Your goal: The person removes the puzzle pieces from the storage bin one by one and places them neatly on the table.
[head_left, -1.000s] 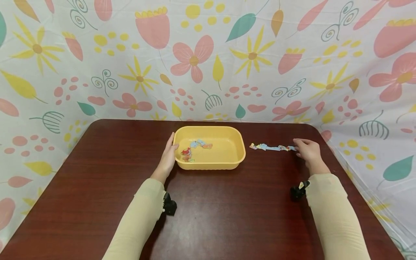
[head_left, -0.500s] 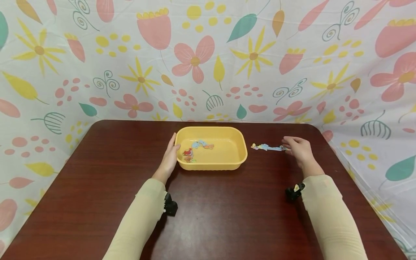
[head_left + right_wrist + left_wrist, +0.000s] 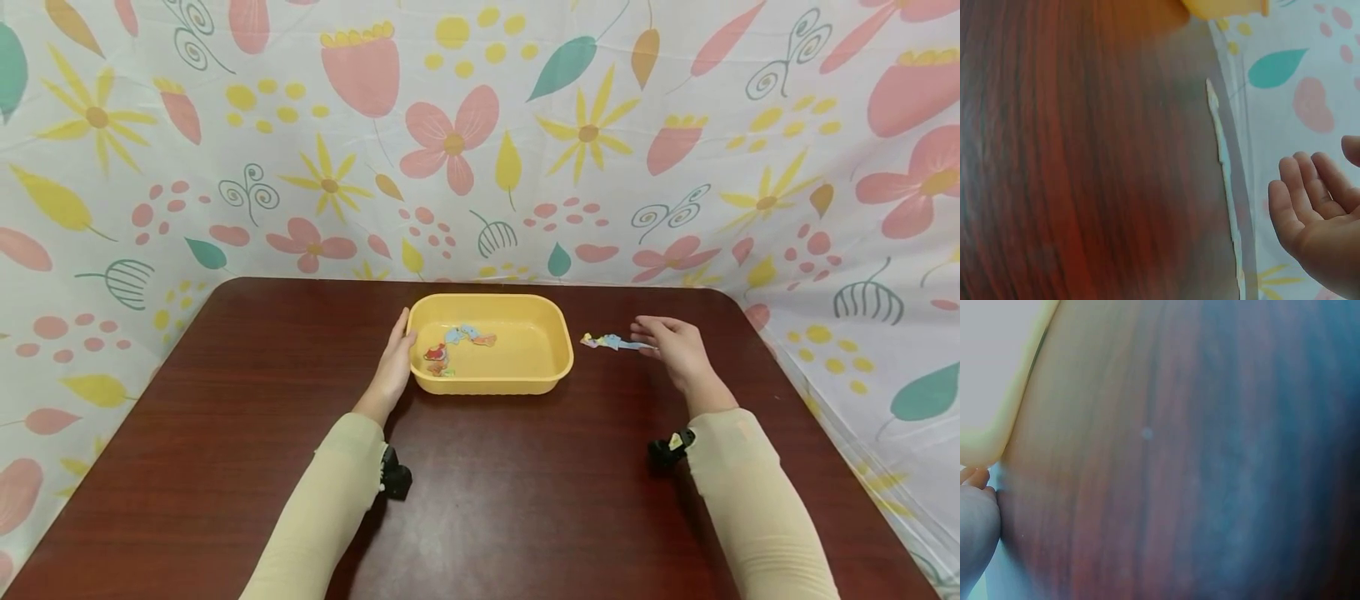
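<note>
In the head view, a yellow tray is being grasped at its nine o'clock side by the left hand, the thumb being set at the rim and the fingers being laid along the outer wall. At three o'clock from the tray, a narrow strip of cutouts is being carried by the dark tabletop, toward the far edge. The strip's three o'clock end is being hidden by the right hand; the visible length is being seen at nine o'clock from the fingers. These fingers are being held released and loosely bent, and in the right wrist view the strip is being shown at nine o'clock from them, with a gap between. Inside the tray, blue cutouts are being held between nine and ten o'clock, a red cutout between eight and nine, and an orange cutout near the middle. At twelve o'clock, beyond the tabletop, a flowered cloth is being displayed. Black devices are being worn at both wrists, beside cream sleeves.
</note>
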`<state>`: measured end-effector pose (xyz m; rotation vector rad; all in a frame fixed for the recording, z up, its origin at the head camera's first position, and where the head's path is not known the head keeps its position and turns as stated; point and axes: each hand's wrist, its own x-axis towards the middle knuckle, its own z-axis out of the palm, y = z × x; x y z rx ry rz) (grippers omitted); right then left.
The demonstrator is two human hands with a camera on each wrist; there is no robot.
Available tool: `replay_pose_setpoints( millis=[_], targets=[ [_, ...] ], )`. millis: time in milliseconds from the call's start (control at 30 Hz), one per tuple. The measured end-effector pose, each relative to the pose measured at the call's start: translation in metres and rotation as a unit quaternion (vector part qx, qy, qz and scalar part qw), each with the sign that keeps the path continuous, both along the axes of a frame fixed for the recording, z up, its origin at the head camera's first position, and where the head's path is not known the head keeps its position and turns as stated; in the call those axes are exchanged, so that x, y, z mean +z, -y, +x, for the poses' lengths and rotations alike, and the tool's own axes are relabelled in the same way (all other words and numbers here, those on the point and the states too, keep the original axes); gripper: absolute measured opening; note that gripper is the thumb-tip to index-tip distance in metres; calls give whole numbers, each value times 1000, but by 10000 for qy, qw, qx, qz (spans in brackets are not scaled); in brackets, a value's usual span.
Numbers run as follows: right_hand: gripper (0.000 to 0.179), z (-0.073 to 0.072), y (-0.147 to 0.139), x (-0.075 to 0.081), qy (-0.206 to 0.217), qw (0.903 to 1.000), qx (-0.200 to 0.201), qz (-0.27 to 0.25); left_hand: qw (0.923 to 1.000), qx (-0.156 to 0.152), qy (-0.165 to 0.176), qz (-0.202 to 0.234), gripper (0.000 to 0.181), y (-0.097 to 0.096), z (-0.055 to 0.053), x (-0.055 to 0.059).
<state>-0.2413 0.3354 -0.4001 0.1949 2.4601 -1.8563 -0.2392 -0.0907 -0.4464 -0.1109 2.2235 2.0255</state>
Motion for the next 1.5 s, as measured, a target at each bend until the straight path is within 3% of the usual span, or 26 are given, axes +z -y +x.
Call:
replay_pose_setpoints(
  millis=[233, 333, 633, 967, 1233, 1500],
  targets=[
    [37, 0, 11, 5, -173, 9979, 149, -602, 10000, -22, -25, 49, 53, -1, -2, -2],
    [33, 1, 17, 8, -249, 9976, 266, -594, 10000, -6, -47, 27, 53, -1, -2, -2],
    [45, 0, 39, 16, -280, 9977, 462, -410, 10000, 24, -16, 34, 54, 1, -1, 0],
    [50, 3, 57, 13, -204, 9971, 650, -341, 10000, 7, 38, 29, 54, 2, 3, -1],
    [53, 4, 69, 14, -224, 9944, 852, -582, 9998, -24, 161, 102, 53, 2, 7, -2],
    [48, -1, 83, 18, -269, 9934, 888, -675, 9999, -59, 54, 116, 52, 0, 2, 0]
  ],
)
